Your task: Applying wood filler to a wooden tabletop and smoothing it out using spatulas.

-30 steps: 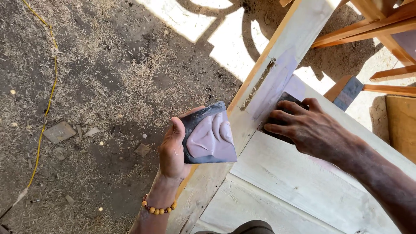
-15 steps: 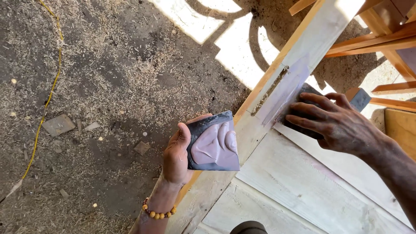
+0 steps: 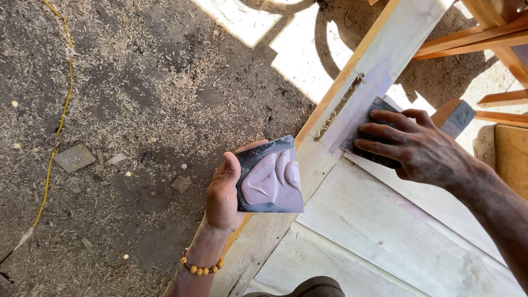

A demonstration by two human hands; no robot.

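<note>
The left hand (image 3: 223,192), beaded bracelet (image 3: 201,268) at the wrist, keeps its grip clenched on a flat grey board (image 3: 270,177) smeared with pale putty. Beyond, the right hand (image 3: 415,147) presses fingers flat on a dark pad (image 3: 367,127) against the rough whitewashed plank (image 3: 379,60).

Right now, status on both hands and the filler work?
Left hand holds dark square board loaded with pale putty. Right hand presses dark spreader flat on wooden rail. Nothing obstructing.
</note>
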